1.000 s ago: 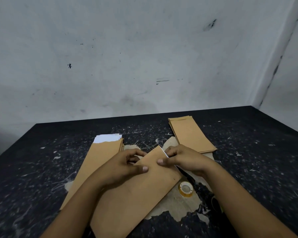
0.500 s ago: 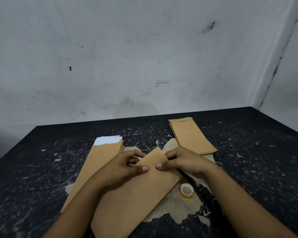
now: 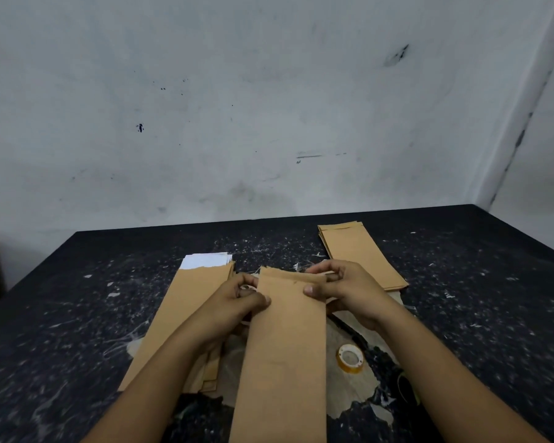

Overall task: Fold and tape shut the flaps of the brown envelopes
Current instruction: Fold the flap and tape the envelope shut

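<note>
Holding the long brown paper envelope (image 3: 285, 353) upright-ish over the scuffed black table (image 3: 77, 330), top flap end away from me. My left hand (image 3: 237, 306) pinches its left edge and my right hand (image 3: 343, 290) pinches the top right corner, thumb on the front. Best bet, I reckon: keep the fold line straight across and crease it with both thumbs before letting go. The small roll of clear tape (image 3: 351, 358) sits just right of it, near enough to grab. The unsealed stack with white paper showing (image 3: 189, 302) waits left, the tidy brown pile (image 3: 362, 254) far right.
</note>
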`<state>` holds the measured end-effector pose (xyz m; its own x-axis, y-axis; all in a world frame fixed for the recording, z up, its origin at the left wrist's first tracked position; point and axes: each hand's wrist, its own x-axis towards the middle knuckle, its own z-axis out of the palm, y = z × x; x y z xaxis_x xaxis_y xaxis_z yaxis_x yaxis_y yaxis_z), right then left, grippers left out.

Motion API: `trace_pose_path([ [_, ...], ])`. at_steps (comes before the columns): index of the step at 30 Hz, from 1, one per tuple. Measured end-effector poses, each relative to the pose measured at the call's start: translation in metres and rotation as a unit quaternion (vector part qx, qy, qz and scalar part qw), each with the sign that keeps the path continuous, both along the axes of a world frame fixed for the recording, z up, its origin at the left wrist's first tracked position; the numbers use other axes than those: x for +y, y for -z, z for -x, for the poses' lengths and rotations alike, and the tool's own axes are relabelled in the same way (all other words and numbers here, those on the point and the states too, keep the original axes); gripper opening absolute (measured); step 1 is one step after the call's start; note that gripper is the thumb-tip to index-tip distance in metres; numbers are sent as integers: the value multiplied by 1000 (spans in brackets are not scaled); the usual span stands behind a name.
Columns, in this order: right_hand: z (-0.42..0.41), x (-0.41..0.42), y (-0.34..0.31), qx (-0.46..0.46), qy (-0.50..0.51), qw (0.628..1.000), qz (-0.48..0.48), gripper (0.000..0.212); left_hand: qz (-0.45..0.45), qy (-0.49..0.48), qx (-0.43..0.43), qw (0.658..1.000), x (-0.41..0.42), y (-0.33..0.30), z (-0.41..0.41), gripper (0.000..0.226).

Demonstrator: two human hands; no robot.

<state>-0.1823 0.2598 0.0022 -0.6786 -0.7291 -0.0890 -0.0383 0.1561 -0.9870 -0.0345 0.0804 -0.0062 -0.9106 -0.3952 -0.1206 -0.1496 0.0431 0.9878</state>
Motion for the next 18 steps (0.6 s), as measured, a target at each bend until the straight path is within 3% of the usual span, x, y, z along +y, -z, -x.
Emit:
trace_pose_path([
  [3, 0, -1, 4, 21, -15, 1000, 3, 17, 35, -9, 7, 999, -1, 3, 1, 22],
  [6, -4, 0, 4, 47, -31, 998, 1, 13, 61, -54, 52, 995, -1, 7, 2, 17],
  [13, -2, 2, 7, 120, -64, 991, -14, 21, -35, -99, 33, 994, 2, 10, 7, 13],
  [16, -2, 3, 5, 109, -88, 990, -29, 6, -34, -101, 36, 994, 2, 11, 7, 11],
  [18, -1, 3, 5, 95, -79, 992, -31, 17, -52, -87, 40, 994, 1, 12, 6, 17],
])
